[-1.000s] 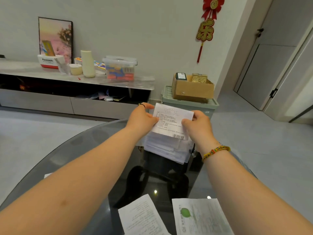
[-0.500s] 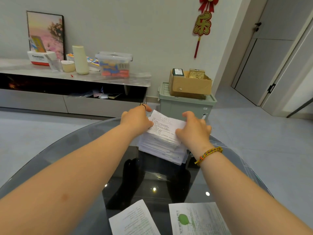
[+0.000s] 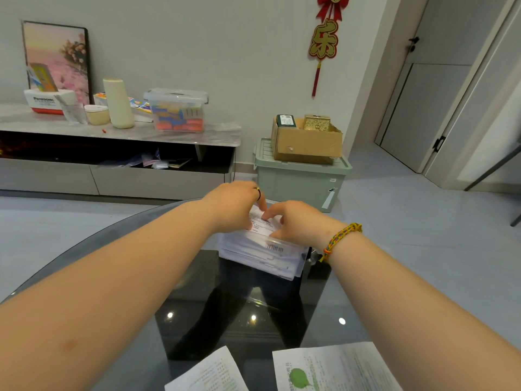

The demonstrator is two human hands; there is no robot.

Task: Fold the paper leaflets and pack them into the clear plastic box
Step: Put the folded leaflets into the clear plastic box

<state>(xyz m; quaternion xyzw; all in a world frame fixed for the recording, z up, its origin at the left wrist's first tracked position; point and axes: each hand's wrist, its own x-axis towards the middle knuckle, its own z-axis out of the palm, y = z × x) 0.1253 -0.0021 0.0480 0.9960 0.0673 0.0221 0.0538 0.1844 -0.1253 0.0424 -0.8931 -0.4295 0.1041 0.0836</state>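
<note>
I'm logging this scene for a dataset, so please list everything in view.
folded leaflet: one, white, atop the clear plastic box
clear plastic box: one, transparent, far on the glass table
flat leaflets: two, white, table's near edge
glass table: one, dark, foreground
storage bin: one, pale green, floor beyond table
cardboard box: one, brown, on storage bin
console: one, grey, left wall
lidded tub: one, clear, on console
bottle: one, cream, on console
ornament: one, red-gold, wall
left hand: one, holds folded leaflet
right hand: one, holds folded leaflet
</note>
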